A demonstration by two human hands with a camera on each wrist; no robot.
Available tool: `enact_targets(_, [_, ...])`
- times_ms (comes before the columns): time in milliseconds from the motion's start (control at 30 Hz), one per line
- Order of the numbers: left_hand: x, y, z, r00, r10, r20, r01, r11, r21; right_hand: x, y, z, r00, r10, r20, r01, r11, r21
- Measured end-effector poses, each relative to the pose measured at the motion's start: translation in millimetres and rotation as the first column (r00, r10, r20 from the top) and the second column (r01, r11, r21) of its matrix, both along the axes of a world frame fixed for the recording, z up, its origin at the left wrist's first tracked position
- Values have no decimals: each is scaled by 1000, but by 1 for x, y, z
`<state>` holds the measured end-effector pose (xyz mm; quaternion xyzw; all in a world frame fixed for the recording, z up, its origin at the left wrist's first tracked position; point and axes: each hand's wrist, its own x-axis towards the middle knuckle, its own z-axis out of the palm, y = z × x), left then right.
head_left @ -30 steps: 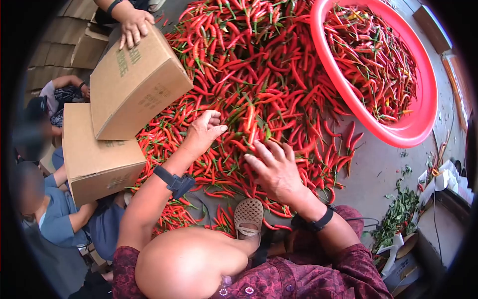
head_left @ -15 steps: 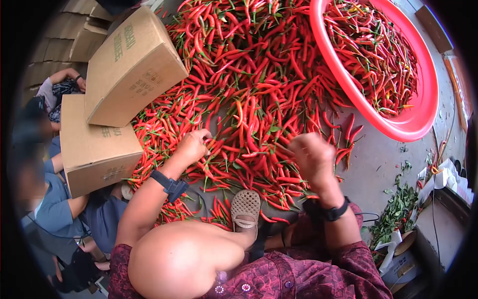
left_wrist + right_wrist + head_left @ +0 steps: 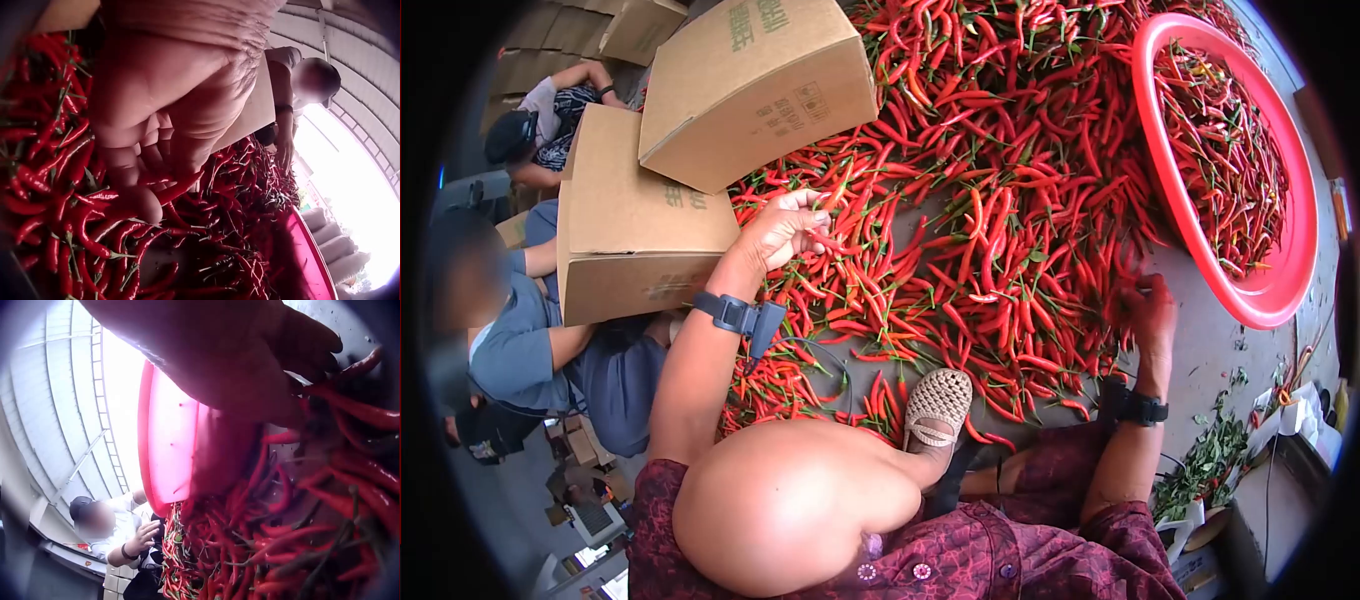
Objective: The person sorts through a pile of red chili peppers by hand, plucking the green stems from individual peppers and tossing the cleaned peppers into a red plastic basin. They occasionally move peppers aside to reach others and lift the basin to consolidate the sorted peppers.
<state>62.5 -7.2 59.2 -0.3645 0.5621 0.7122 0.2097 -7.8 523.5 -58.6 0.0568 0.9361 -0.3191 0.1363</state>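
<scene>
Red chillies point(image 3: 1000, 230) with green stems lie in a wide pile on the grey floor. At its left side, beside the boxes, the left hand point(image 3: 785, 232) has its fingers bent; in the left wrist view, a red chilli point(image 3: 181, 189) is pinched between thumb and fingers of this hand point(image 3: 169, 100). The right hand point(image 3: 1152, 312) is low at the pile's right edge, fingers curled. In the right wrist view, the thumb and fingers of this dark, shaded hand point(image 3: 237, 356) close round one end of a chilli point(image 3: 359, 407).
Two cardboard boxes, one point(image 3: 750, 100) tilted on the other point(image 3: 640, 220), stand left of the pile. A pink basin point(image 3: 1145, 90) of chillies is at the right. People sit at the left, one in a blue shirt point(image 3: 520, 345). A sandaled foot point(image 3: 940, 405) is at the pile's near edge.
The head view has shifted, with boxes and basin now farther right in it. My right hand has moved right and come down at the pile's edge. The other person's hand has left the upper box.
</scene>
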Motion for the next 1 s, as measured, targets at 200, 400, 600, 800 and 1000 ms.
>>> enact_targets(200, [13,-10,-11,985,94,-141,-71,984,163,-1,-64,6,999,48,15,-38,914,-403])
enact_targets(400, [5,-14,-26,988,83,-129,-93,993,-75,-4,-67,19,958,40,284,106,871,-480])
enact_targets(600, [-25,44,-52,976,-171,-135,140,967,-211,0,-86,32,942,41,334,227,657,-719])
enact_targets(800, [-47,159,-64,792,-611,-8,476,626,-618,-4,-111,60,851,56,522,445,451,-774])
enact_targets(1000, [-37,187,-81,898,-290,-331,321,946,42,-8,-123,49,799,201,566,501,298,-813])
